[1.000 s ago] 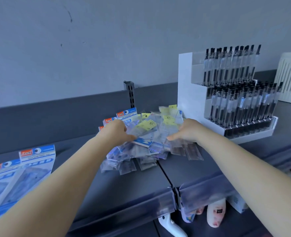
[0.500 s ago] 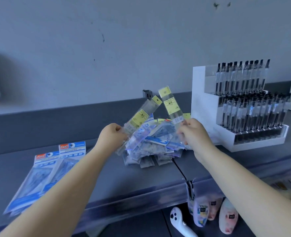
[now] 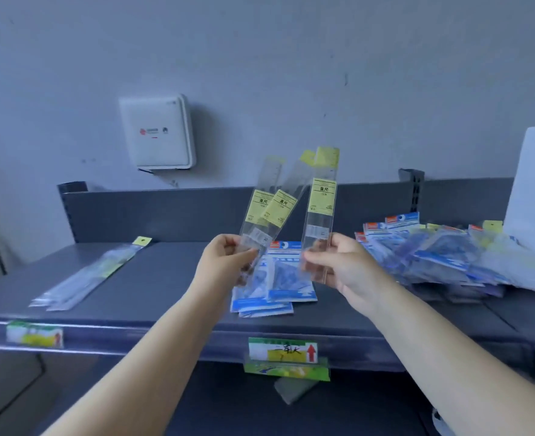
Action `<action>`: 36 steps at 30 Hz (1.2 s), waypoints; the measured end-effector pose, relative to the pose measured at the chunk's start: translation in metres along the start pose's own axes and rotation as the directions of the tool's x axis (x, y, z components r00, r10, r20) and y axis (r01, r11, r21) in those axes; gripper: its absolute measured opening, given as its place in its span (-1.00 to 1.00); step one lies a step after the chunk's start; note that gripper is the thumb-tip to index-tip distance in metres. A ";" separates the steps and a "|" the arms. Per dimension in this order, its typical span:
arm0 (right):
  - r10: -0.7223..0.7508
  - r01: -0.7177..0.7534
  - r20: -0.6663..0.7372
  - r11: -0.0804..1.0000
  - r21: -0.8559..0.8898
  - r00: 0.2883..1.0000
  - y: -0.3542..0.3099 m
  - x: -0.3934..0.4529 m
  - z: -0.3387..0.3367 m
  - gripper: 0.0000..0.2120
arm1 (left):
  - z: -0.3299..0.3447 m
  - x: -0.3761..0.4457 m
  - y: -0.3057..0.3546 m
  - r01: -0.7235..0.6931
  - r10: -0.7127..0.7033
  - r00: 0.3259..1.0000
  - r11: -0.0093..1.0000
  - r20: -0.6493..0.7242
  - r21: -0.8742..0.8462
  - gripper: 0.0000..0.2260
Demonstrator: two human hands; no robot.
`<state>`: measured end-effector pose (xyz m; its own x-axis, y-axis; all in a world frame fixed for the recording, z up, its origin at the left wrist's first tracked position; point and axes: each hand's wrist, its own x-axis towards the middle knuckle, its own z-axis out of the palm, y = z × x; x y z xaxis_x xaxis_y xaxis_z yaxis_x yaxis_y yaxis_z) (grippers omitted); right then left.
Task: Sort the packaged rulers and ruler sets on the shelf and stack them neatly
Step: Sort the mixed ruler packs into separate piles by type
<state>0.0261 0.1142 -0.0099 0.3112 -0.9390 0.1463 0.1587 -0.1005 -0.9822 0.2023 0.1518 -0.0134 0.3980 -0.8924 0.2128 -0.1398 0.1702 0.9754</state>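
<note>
Left hand [image 3: 225,262] pinches two sleeved straight rulers [image 3: 267,212] at their lower ends; right hand [image 3: 341,265] pinches one [image 3: 321,212], above the shelf [image 3: 165,278] middle. Likely light, stiff, slippery; grip the lower edges. Unsorted pile [image 3: 448,253] lies at the right end.

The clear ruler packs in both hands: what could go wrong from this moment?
1. The left hand pinches two fanned ruler packs only at their lower ends; one may slip out.
2. The right hand holds a single ruler pack the same way, above the blue ruler sets, so a drop could disturb them.
3. The unsorted heap looks loosely piled and might slide.
</note>
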 end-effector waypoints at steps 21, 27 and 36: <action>0.042 -0.039 0.081 0.999 -0.031 0.996 0.054 0.069 0.353 -0.85 | -0.345 0.098 -0.054 0.047 -0.019 0.995 0.955 -0.095 0.293 -0.64; -0.004 0.012 0.066 0.994 -0.110 0.998 0.058 0.090 0.380 -0.70 | -0.381 0.119 -0.078 0.021 -0.026 1.000 0.742 -0.003 0.670 -0.68; -0.112 0.102 0.043 0.592 -0.799 0.993 0.069 0.088 0.360 -0.52 | -0.366 0.118 -0.071 -0.104 0.083 0.994 0.527 0.071 0.844 -0.68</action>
<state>0.4020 0.1433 -0.0219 0.3317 -0.9067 0.2607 -0.6232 -0.4180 -0.6609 0.5910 0.1875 -0.0370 0.3200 -0.9023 0.2888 -0.8800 -0.1702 0.4434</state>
